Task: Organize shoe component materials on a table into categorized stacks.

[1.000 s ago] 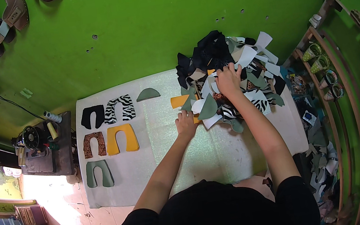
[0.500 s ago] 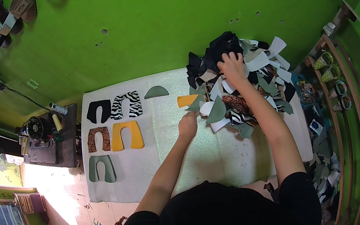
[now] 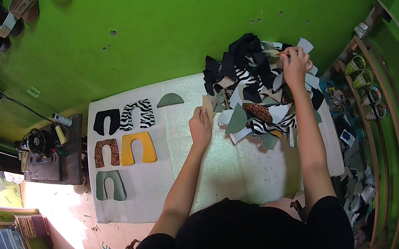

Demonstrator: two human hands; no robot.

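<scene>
A heap of cut material scraps (image 3: 260,111), in black, white, sage green, zebra and leopard print, covers the right part of the pale table. At its left edge my left hand (image 3: 200,127) is closed on a small beige scrap (image 3: 207,103), held upright between thumb and fingers. Over the heap's far right side, my right hand (image 3: 296,65) pinches a scrap with a yellow-orange edge (image 3: 279,54); most of that piece is hidden. Left on the table lie U-shaped pieces: black (image 3: 107,122), zebra (image 3: 137,114), leopard (image 3: 106,153), yellow (image 3: 137,148) and green (image 3: 110,186). A green half-round piece (image 3: 170,99) lies beyond my left hand.
A sewing machine (image 3: 40,144) stands on a dark stand at the left. A wooden rack (image 3: 364,72) with green sandals is at the right, with more scraps (image 3: 359,193) below beside the table. The green wall (image 3: 169,30) rises behind the table.
My right hand has moved right across the heap and now pinches a scrap. My left hand has shifted slightly left and up, raising a beige piece. The yellow scrap is gone from the heap's left edge.
</scene>
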